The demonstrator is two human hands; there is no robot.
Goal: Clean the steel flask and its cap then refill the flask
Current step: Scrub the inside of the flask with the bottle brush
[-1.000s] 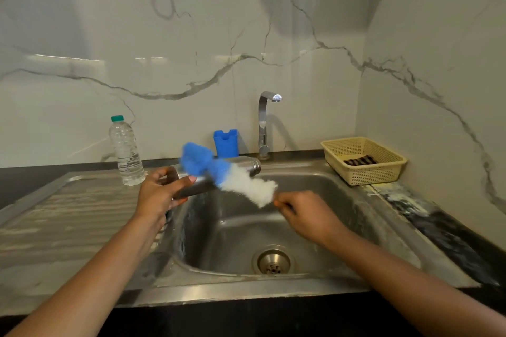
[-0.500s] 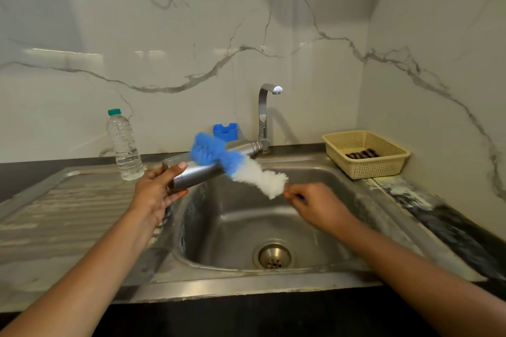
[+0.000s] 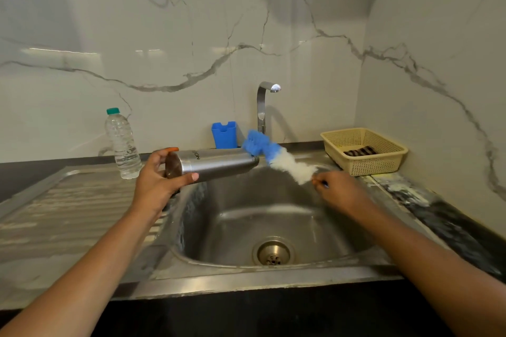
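My left hand [image 3: 156, 180] grips the steel flask [image 3: 216, 163] near its base and holds it lying sideways over the left rim of the sink, its open mouth pointing right. My right hand [image 3: 339, 193] holds the thin handle of a bottle brush [image 3: 279, 157] with a blue sponge tip and white bristles. The blue tip sits just outside the flask's mouth, close to the tap [image 3: 264, 107]. No water runs from the tap. The flask's cap is not visible.
A steel sink [image 3: 246, 227] with a drain lies below my hands, its ribbed drainboard to the left. A plastic water bottle [image 3: 121, 145] stands at the back left. A blue holder [image 3: 224, 134] stands beside the tap. A beige basket [image 3: 364, 150] holding a dark scrubber sits right.
The brush has moved right, from lying across the flask's body to its mouth. The flask has been raised and levelled, and my right hand has shifted right.
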